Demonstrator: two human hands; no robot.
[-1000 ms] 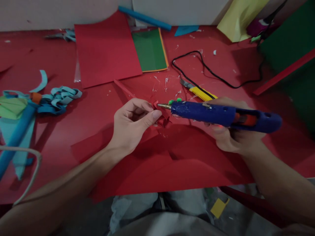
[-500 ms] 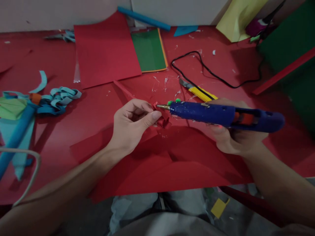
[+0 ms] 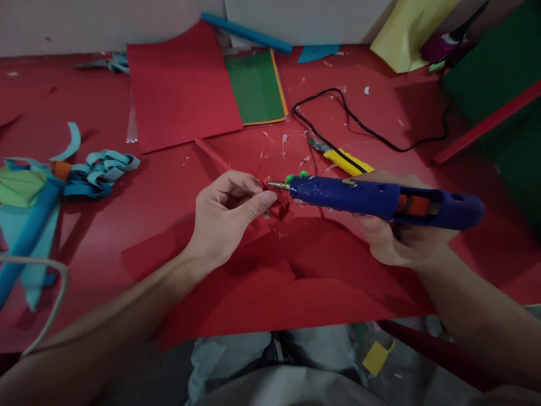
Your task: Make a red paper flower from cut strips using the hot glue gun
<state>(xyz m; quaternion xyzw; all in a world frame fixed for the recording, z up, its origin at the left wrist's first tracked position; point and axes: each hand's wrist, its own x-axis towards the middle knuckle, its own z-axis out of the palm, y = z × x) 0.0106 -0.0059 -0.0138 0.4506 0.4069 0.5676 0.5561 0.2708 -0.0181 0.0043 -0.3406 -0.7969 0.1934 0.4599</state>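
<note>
Between thumb and fingers, my left hand (image 3: 230,211) pinches a small folded red paper piece (image 3: 279,212). My right hand (image 3: 406,242) is wrapped round a blue hot glue gun (image 3: 342,194), which lies nearly level and points left. Its metal nozzle meets the upper part of the red paper piece, right beside my left fingertips. Part of the paper is hidden by those fingers, and the gun's grip and trigger are covered by my right hand. Under both hands lie large red paper sheets (image 3: 253,299).
A yellow utility knife (image 3: 344,160) and a black cord (image 3: 372,128) lie behind the gun. At left are blue paper loops (image 3: 101,172) and a blue paper tube (image 3: 29,237). A red sheet (image 3: 181,90) and green paper (image 3: 257,87) lie at the back, with scissors (image 3: 112,63) beside them.
The glue gun has shifted very slightly to the left, its nozzle still at the red paper piece. My left hand has barely moved.
</note>
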